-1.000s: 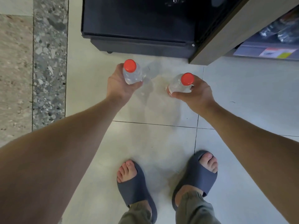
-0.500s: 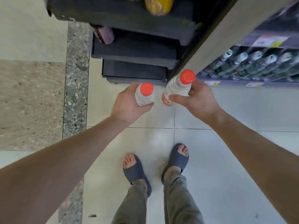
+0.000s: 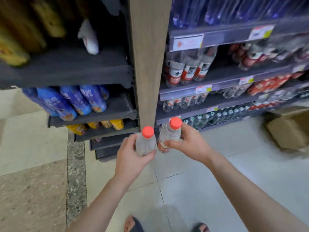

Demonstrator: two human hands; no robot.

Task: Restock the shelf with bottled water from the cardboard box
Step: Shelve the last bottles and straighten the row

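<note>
My left hand [image 3: 129,156] grips a clear water bottle with a red cap [image 3: 145,142], held upright. My right hand [image 3: 190,144] grips a second red-capped water bottle [image 3: 170,134] just to its right; the two bottles nearly touch. Both are in front of the wooden end post [image 3: 148,64] of the shelving. To the right, the drinks shelves [image 3: 209,91] hold rows of bottled water. A cardboard box [image 3: 289,129] sits on the floor at the far right.
Dark shelves [image 3: 70,71] on the left carry blue bags, yellow packets and a white item. Price tags line the right shelf edges. Pale floor tiles lie below, with a speckled stone strip [image 3: 75,173] on the left. My sandalled feet show at the bottom edge.
The view has tilted up from the floor to the shelves. Both hands kept their bottles and brought them closer together, in front of the wooden post.
</note>
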